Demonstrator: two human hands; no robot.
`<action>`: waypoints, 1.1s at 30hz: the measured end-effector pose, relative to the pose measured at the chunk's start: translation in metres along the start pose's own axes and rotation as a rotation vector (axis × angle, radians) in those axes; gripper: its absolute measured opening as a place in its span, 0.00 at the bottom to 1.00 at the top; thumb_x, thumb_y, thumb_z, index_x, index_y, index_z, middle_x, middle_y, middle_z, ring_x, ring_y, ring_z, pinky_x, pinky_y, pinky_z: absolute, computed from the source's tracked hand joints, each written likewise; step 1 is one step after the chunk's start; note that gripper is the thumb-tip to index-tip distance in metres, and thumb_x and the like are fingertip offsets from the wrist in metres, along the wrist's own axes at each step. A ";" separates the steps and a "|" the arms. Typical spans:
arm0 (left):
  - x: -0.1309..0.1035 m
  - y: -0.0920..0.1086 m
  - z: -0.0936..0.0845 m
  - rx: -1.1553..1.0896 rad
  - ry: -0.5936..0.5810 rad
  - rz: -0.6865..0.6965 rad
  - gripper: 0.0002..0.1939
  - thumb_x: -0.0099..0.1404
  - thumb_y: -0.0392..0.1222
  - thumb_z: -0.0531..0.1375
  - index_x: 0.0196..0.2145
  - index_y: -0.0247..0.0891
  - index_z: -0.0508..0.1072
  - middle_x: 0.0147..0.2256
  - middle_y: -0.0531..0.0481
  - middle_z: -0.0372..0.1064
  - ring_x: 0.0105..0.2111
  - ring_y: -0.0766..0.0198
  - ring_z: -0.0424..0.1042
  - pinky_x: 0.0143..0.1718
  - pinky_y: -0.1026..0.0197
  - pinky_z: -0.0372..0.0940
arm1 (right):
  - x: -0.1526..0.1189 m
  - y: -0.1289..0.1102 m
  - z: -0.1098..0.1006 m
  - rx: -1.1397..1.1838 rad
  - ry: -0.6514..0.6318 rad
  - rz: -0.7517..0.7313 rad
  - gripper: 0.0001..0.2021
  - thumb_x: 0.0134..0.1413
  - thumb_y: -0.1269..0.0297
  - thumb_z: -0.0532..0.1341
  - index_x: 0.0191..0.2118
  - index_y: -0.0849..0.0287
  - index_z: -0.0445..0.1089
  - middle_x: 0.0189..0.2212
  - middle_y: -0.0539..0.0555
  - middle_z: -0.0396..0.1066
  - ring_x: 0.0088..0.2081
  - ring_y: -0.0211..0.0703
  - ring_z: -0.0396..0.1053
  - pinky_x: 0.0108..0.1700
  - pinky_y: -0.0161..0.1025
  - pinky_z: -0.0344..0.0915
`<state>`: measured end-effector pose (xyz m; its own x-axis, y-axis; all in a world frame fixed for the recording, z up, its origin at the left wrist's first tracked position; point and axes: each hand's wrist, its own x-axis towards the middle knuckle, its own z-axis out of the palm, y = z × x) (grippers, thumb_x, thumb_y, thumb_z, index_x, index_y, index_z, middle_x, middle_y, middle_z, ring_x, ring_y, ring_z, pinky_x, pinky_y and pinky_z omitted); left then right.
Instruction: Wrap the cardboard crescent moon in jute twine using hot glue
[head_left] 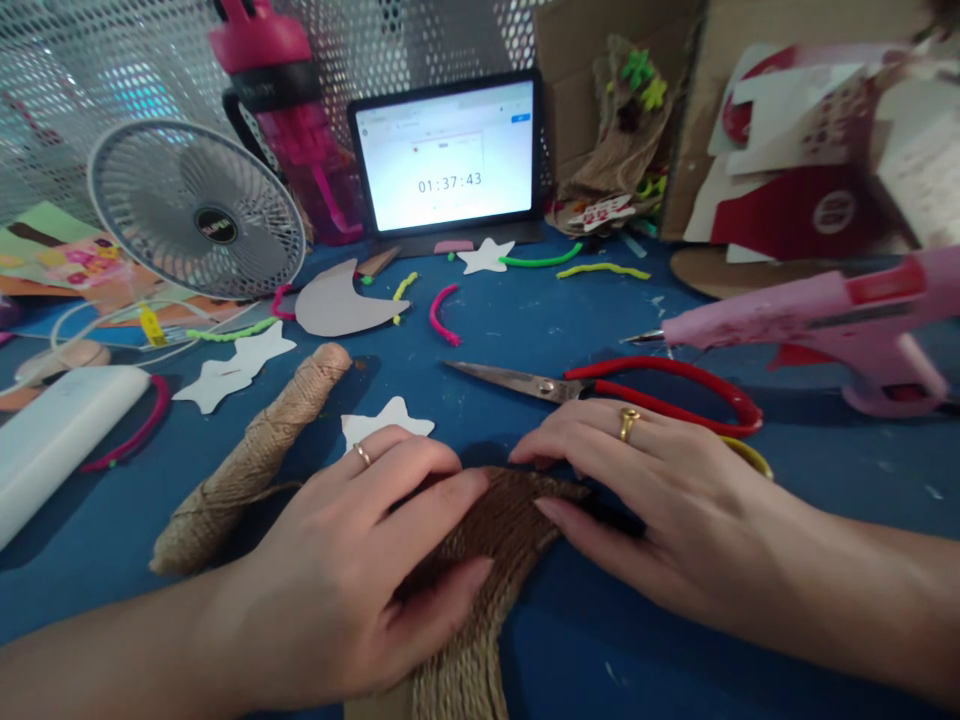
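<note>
At the near side of the bench, the twine-covered piece lies between and under the two hands; it curves to a narrow tip, and a plain brown strip shows at its lower left edge. The left hand lies over the piece with its fingers parted and loosely bent; the thumb rests on the twine rows. The right hand is half open at the tip, its thumb close to the edge; whether it presses there, I cannot tell. The piece is probably light and rather stiff, like card; the twine looks rough, so it should not slip easily, but rows near the edge may loosen if rubbed sideways. The broad part seems the safest hold, flat between thumb and fingers; the tip looks weaker and could bend. The twine roll lies beside the left hand; the scissors lie just beyond the right.
</note>
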<state>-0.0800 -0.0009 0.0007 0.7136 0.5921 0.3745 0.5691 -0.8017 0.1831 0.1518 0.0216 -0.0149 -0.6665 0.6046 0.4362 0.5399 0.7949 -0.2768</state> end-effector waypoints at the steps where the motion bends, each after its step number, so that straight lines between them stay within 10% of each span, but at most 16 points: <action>1: 0.001 0.000 0.000 -0.010 -0.016 -0.003 0.17 0.61 0.35 0.59 0.49 0.31 0.68 0.41 0.43 0.65 0.39 0.60 0.64 0.41 0.59 0.66 | 0.000 0.000 0.000 0.006 -0.002 0.000 0.08 0.57 0.70 0.55 0.42 0.60 0.66 0.37 0.56 0.71 0.39 0.45 0.69 0.41 0.42 0.67; 33: 0.007 -0.006 0.002 -0.127 -0.058 -0.034 0.16 0.61 0.38 0.60 0.47 0.32 0.72 0.40 0.45 0.63 0.39 0.64 0.62 0.41 0.62 0.63 | 0.005 0.000 -0.002 0.039 -0.058 -0.030 0.11 0.59 0.71 0.52 0.41 0.61 0.71 0.35 0.57 0.70 0.36 0.44 0.69 0.39 0.42 0.69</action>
<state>-0.0774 0.0080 -0.0001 0.7194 0.6197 0.3138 0.5395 -0.7831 0.3095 0.1496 0.0248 -0.0105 -0.7113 0.5813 0.3951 0.4995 0.8135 -0.2977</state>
